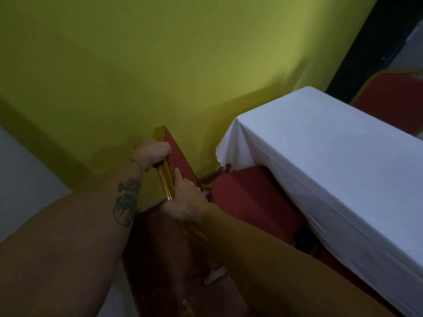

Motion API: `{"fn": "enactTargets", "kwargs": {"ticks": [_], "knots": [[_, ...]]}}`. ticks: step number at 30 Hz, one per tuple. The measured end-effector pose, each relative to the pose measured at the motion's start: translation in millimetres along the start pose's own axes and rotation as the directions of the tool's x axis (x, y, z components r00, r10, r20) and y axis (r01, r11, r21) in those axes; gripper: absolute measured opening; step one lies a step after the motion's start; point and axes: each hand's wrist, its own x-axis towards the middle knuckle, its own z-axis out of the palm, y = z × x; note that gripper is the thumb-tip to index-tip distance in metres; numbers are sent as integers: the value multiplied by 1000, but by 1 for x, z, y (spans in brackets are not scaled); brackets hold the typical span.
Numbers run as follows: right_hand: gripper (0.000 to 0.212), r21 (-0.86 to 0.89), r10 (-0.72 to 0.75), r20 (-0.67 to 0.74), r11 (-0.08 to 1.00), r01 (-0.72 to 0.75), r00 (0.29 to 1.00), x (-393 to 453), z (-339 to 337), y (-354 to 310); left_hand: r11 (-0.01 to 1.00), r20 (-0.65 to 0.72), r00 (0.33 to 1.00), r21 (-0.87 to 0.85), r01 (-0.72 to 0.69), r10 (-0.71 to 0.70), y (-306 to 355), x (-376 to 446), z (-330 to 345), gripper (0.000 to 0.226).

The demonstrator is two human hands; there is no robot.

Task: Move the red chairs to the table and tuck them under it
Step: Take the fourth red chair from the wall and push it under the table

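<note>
Both hands were closed on the red chair [180,156] backrest: left hand [151,153] far end, right hand [185,202] near. Seat partly under the table [332,156], to my right; push went rightward.

A banquet or function hall is suggested by a long table [332,161] draped to its edges in a white tablecloth [297,133], by red upholstered banquet chairs [251,197] with gold-painted metal frames, and by a plain yellow-green wall [160,65].
</note>
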Motion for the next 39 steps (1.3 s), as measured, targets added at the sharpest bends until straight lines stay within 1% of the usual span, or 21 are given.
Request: {"fn": "enactTargets", "kwargs": {"ticks": [2,7,11,13,15,18,22,25,28,30,34,35,37,39], "knots": [[129,-16,-7,23,1000,8,1000,-19,-11,10,999,-37,999,-41,-1,-1,2,-17,10,33],[121,-70,-21,38,997,24,999,-58,-39,40,990,-127,992,-142,-22,4,11,-68,40,29],[118,-103,0,40,995,4,999,-86,-54,57,982,-163,986,-188,-7,-24,16,-102,61,11],[120,-126,14,43,992,-8,999,-99,-58,65,977,-162,986,-212,14,-49,15,-114,71,20],[120,-140,30,50,990,-23,998,-111,-61,73,974,-165,983,-220,49,-86,14,-126,81,24],[110,-155,41,45,987,-33,998,-121,-69,87,971,-180,974,-219,100,-141,19,-140,97,31],[98,-174,16,2,985,-16,1000,-128,-85,98,971,-168,975,-216,106,-144,33,-145,108,42],[94,-152,8,-35,988,-13,999,-128,-90,99,965,-173,973,-241,107,-151,39,-143,109,43],[103,-159,18,-39,987,-24,999,-128,-82,100,959,-183,968,-254,122,-171,35,-138,107,35],[111,-179,7,-22,984,-11,1000,-126,-72,100,951,-170,967,-278,139,-191,27,-135,104,26],[110,-196,-44,-36,980,36,998,-119,-53,99,944,-154,968,-294,148,-200,8,-130,98,19],[108,-186,-33,-51,982,23,998,-119,-48,100,943,-138,971,-301,146,-194,6,-129,97,18],[102,-129,43,-74,990,-52,996,-119,-39,105,933,-86,976,-320,164,-201,3,-125,96,22],[92,-102,136,-41,985,-139,990,-119,-36,106,901,64,973,-367,230,-222,2,-122,97,27]]}}
